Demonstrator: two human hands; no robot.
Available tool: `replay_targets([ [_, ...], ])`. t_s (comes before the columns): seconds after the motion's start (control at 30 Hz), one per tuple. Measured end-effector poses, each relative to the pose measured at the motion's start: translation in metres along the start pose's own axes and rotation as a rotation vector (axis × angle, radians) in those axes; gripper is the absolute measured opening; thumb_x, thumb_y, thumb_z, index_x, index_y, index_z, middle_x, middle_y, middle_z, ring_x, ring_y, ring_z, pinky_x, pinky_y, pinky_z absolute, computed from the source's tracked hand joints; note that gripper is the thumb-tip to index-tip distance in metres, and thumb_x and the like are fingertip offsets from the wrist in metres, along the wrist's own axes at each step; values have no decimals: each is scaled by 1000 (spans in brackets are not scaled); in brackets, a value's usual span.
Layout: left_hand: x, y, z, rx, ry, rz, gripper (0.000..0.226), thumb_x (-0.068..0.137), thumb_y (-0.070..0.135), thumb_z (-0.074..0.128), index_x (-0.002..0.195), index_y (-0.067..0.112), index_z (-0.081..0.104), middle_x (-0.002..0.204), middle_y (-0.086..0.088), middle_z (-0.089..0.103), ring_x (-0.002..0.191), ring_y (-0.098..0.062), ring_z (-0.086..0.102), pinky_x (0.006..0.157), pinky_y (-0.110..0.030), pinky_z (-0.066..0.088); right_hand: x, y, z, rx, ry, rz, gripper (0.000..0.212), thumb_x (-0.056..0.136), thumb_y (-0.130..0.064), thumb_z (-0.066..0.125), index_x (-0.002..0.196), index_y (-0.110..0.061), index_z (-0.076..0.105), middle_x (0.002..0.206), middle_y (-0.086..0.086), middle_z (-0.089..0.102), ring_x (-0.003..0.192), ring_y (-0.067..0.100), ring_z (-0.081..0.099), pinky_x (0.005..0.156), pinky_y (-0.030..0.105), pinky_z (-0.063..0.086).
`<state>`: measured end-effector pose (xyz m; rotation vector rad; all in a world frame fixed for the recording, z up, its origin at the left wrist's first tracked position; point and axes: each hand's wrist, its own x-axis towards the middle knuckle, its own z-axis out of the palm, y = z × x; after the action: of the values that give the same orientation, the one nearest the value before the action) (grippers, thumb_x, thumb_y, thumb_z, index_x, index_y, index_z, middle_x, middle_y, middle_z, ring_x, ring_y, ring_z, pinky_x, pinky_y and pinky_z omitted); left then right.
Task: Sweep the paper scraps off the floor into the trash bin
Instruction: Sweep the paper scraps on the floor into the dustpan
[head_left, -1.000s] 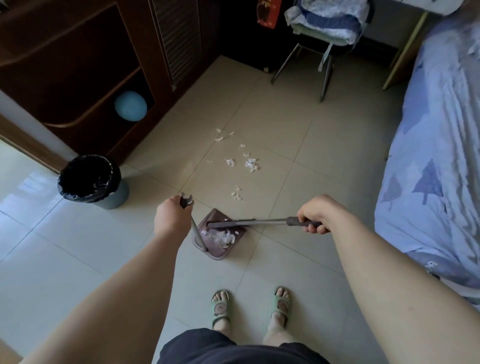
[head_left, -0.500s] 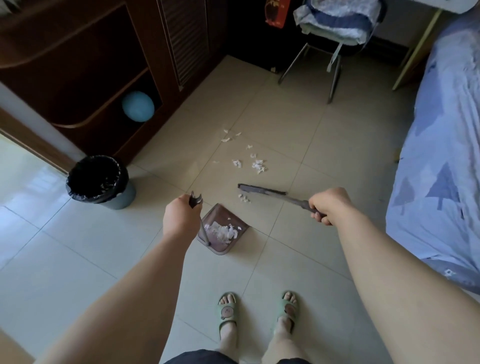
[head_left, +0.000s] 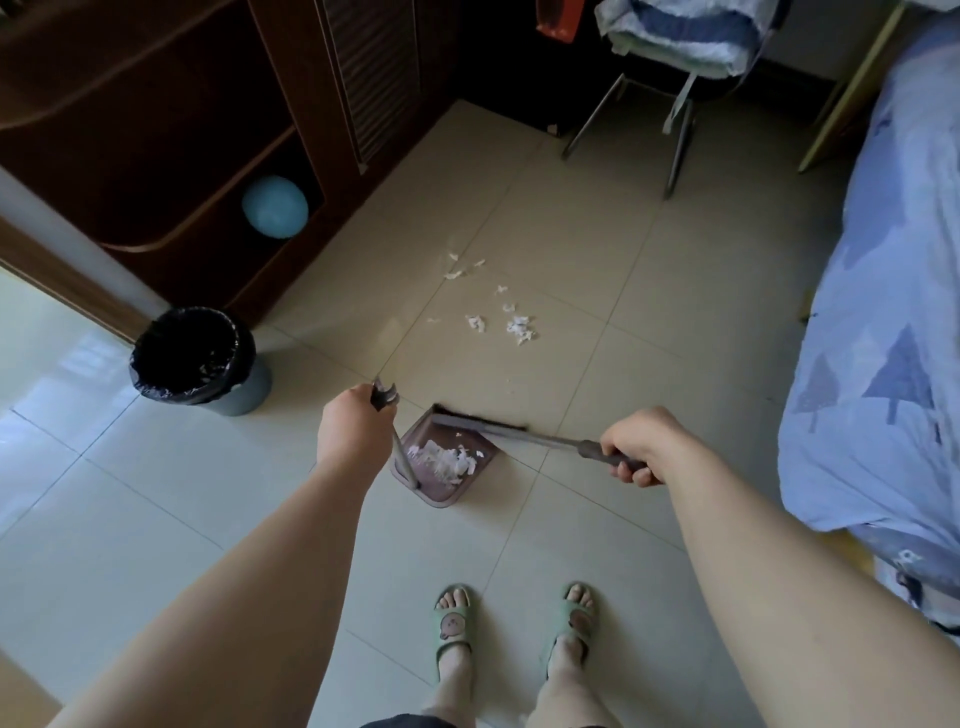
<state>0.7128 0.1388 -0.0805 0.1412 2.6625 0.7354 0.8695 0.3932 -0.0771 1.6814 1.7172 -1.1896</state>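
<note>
paper scraps (head_left: 498, 306) on floor — beyond both hands

Bare forearms, no sleeves, dark shorts (head_left: 400, 721) at the waist, and pale green slippers (head_left: 454, 626) with little cartoon faces.

Am seeing white paper scraps (head_left: 498, 306) lying scattered on floor tiles; more piling in dustpan (head_left: 441, 460). Broom (head_left: 483, 423) resting at dustpan mouth. Black-lined trash bin (head_left: 195, 358) standing upright, left.
</note>
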Motion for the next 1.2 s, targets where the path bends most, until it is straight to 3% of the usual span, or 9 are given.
replay_targets([
  [0.2,-4,-7,-5,3,-19,7,13,88,16,59,92,5,63,83,-11,61,73,-28,52,61,-27,38,-28,-19,-30,-203,-7,-77,8,78,0,51,72,-4,53,61,17,57,32,14,37,35,10,21],
  [0.6,-28,-26,-14,63,-40,86,11,88,18,60,89,7,60,79,-7,57,73,-27,51,57,-26,33,-26,7,-24,-11,220,-86,9,69,3,52,74,-3,56,54,17,57,31,15,42,38,14,28],
  [0.8,-35,-33,-13,51,-44,92,8,87,15,60,85,7,58,79,-8,58,72,-26,50,53,-26,31,-24,31,-2,63,157,2,10,74,6,48,77,-3,51,63,18,53,24,13,38,36,12,26],
  [0.97,-39,-36,-10,53,-47,86,11,88,16,60,92,6,61,81,-9,58,75,-27,50,60,-27,34,-38,46,15,26,-6,69,6,80,2,45,80,-4,48,61,16,50,26,12,36,34,9,22],
  [1.1,-41,-35,-11,57,-57,84,12,89,16,59,91,4,60,82,-10,58,74,-27,49,60,-27,34,-50,33,-11,-36,-75,37,10,87,-2,43,78,-1,47,62,14,49,22,10,34,30,7,18],
  [1.2,-44,-34,-12,59,-62,76,13,89,17,58,91,4,59,82,-10,58,75,-28,50,61,-27,35,-55,26,-25,-63,-26,-12,9,86,-1,45,77,0,48,62,16,51,21,11,35,30,7,20],
])
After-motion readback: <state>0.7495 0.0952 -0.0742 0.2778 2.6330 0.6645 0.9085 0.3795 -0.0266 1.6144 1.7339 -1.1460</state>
